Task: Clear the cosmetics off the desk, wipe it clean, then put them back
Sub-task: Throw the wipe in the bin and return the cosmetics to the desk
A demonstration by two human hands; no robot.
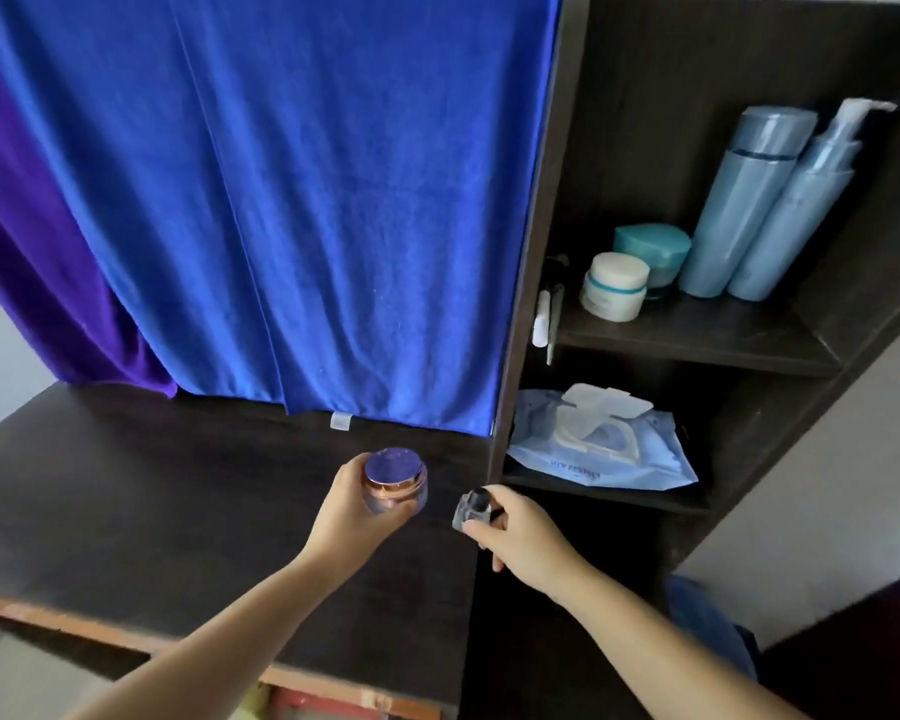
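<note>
jar and small bottle held over the counter's right end

i see a purple cloth [48, 262] hanging at the far left behind the dark counter [152, 501], with a wide blue towel [307, 200] draped beside it down to the counter's back edge. my left hand [354, 517] holds a purple-lidded jar [396, 483] near the counter's back right corner, fingers curled round its clear body; i cannot tell if the jar touches the surface. just right of it, my right hand [520, 537] pinches a small clear bottle with a black cap [475, 507] at the counter's right edge, fingers wrapped on it. further right stands a dark shelf unit [697, 335]: its upper shelf carries a white jar [614, 285], a teal-lidded jar [653, 252] and two tall light blue bottles [749, 200], and the lower shelf holds a blue wipes pack [604, 444].
</note>
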